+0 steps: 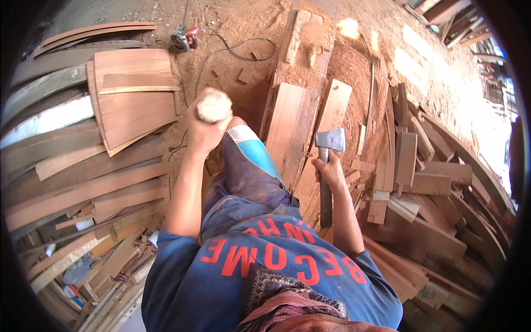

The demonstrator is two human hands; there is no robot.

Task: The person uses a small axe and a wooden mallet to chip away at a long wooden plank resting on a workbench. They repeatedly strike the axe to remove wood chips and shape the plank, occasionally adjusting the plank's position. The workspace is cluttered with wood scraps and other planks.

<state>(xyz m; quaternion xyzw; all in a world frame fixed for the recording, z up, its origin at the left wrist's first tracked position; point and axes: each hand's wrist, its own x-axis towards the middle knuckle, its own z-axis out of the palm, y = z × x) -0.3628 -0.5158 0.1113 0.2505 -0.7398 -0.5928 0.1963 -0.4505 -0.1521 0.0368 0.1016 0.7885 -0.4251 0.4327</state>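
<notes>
Clock positions are read from the middle of the head view, twelve being at the top edge. The left hand [203, 131], at ten o'clock, is raised beside the person's knee. Its grip is clamped on a pale wooden piece [214, 106], whose rounded end faces the camera; the remainder of its length cannot be made out. The right hand [331, 170], at three o'clock, has its grip clamped on a hatchet [325, 193] just below the head. The grey metal head stands at two o'clock, and the dark handle runs down toward the five o'clock side.

A long plank [278, 77] extends toward twelve to one o'clock, bearing a rough-cut block [298, 34] near its far end and a light board [287, 108] nearer the person. A second board [336, 102] lies beside it, toward one o'clock. Sawdust covers the ground [251, 25]. A red power tool [185, 40] rests on it at eleven o'clock, with a dark cord [235, 55] looping nearby. Wide panels [135, 116] lie on stacked timber at ten o'clock. A jumbled lumber pile [437, 185] occupies three to four o'clock; smaller offcuts [119, 257] lie at eight o'clock.
</notes>
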